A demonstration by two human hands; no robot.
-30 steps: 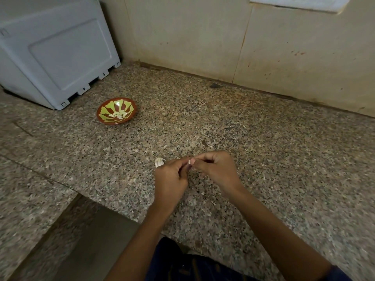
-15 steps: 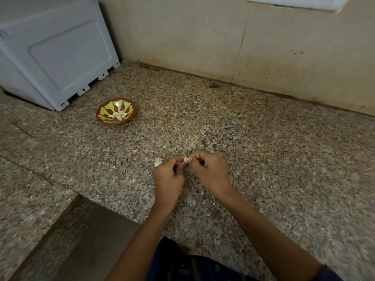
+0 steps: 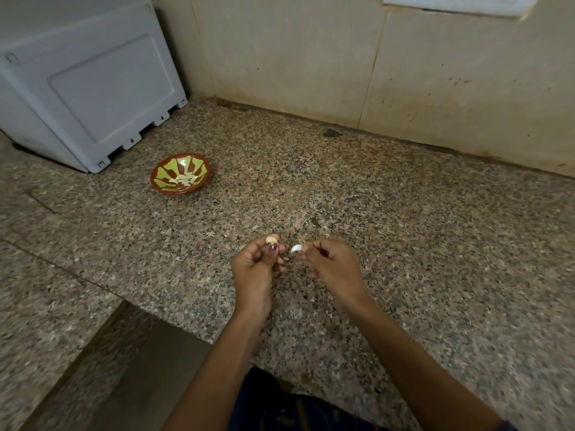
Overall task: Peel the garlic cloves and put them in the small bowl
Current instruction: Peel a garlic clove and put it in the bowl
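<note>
My left hand (image 3: 256, 267) pinches a pale garlic clove (image 3: 271, 239) between thumb and fingertips, just above the granite counter. A short gap to its right, my right hand (image 3: 331, 264) pinches a small white piece of garlic skin (image 3: 296, 248). The small bowl (image 3: 180, 173), red-brown with yellow-green stripes, stands on the counter at the far left of my hands and holds several peeled cloves (image 3: 184, 179).
A large white appliance (image 3: 84, 85) stands at the back left, just behind the bowl. A beige tiled wall (image 3: 373, 63) closes the back. The speckled granite counter (image 3: 420, 228) carries a few skin scraps (image 3: 315, 220); its front edge steps down at lower left.
My hands have drawn apart: the left one keeps the clove, the right one has pulled a piece of skin off it. The loose white piece seen left of my left hand is no longer visible.
</note>
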